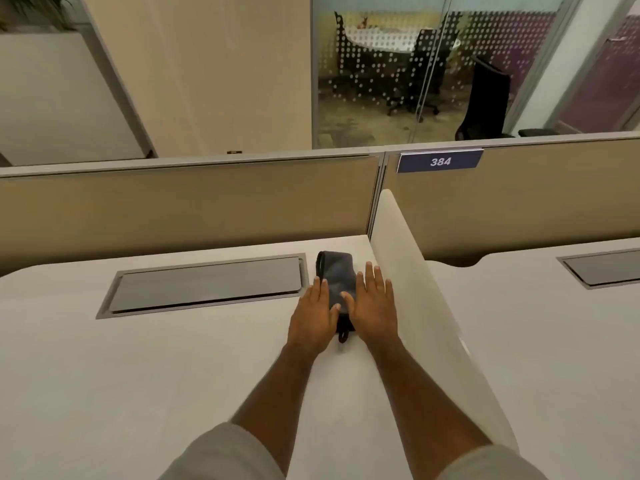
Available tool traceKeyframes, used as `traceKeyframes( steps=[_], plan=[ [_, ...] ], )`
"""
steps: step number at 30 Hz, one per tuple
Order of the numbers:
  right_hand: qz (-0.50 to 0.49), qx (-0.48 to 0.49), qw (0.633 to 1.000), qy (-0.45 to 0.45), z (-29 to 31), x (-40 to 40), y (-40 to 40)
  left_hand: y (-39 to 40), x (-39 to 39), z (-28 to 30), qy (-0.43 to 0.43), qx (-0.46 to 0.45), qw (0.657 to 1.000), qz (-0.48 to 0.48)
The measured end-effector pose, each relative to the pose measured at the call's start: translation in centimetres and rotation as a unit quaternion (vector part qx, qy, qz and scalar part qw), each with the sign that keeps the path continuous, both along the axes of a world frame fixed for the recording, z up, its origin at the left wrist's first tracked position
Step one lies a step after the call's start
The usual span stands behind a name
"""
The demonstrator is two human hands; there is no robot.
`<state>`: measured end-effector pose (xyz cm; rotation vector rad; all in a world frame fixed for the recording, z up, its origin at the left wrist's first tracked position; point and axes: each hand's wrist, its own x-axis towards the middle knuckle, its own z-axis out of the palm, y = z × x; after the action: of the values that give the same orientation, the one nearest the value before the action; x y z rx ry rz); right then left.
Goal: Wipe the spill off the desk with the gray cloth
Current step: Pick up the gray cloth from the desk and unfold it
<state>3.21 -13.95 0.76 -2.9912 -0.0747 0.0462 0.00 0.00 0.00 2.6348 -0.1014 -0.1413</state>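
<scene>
On desk: folded gray cloth; left hand, right hand fingers flat, pressing it.

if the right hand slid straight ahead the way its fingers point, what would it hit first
Likely the tan fabric partition panel at the back edge of the white desk; the right hand has only bare desktop ahead, though the white side divider sits close beside it.

The setting was an open-plan office: desks separated by partition panels, a numbered sign reading 384, and apparently a glass-walled meeting room behind.
</scene>
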Motion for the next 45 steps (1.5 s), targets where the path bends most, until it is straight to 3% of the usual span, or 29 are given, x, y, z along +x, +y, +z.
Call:
traceKeyframes(
  steps=[4, 12, 17, 21, 27, 33, 36, 40, 45],
  plan=[
    [-0.016, -0.059, 0.998, 0.026, -0.5, 1.5, -0.4, -0.2, 2.0, 0.4, 0.033, -0.031, 0.998, 0.039],
    [-0.052, 0.002, 0.997, 0.063, -0.8, 2.6, 0.1, -0.6, 4.8, -0.2, 0.023, -0.208, 0.955, 0.209],
    [-0.088, 0.177, 0.98, -0.002, -0.4, 2.2, 0.5, 0.2, 5.6, 0.1, 0.08, -0.309, 0.908, 0.27],
    [-0.108, 0.394, 0.911, 0.044, 0.5, 0.4, 1.5, 0.9, 4.4, 0.4, 0.123, -0.434, 0.84, 0.302],
    [-0.101, 0.496, 0.863, 0.008, 3.1, -3.1, 2.9, 3.0, 0.3, 2.3, 0.163, -0.577, 0.764, 0.236],
    [-0.138, 0.581, 0.802, 0.013, 6.3, -8.2, 4.1, 5.7, -5.4, 4.7, 0.159, -0.61, 0.759, 0.162],
    [-0.126, 0.599, 0.791, 0.005, 7.6, -11.3, 4.5, 6.9, -8.7, 5.9, 0.152, -0.609, 0.767, 0.137],
    [-0.14, 0.659, 0.735, 0.079, 9.1, -15.6, 5.0, 8.3, -13.0, 7.4, 0.159, -0.592, 0.784, 0.099],
    [-0.12, 0.654, 0.731, 0.156, 9.0, -21.8, 5.9, 9.4, -18.2, 8.5, 0.146, -0.575, 0.8, 0.092]
  ],
)
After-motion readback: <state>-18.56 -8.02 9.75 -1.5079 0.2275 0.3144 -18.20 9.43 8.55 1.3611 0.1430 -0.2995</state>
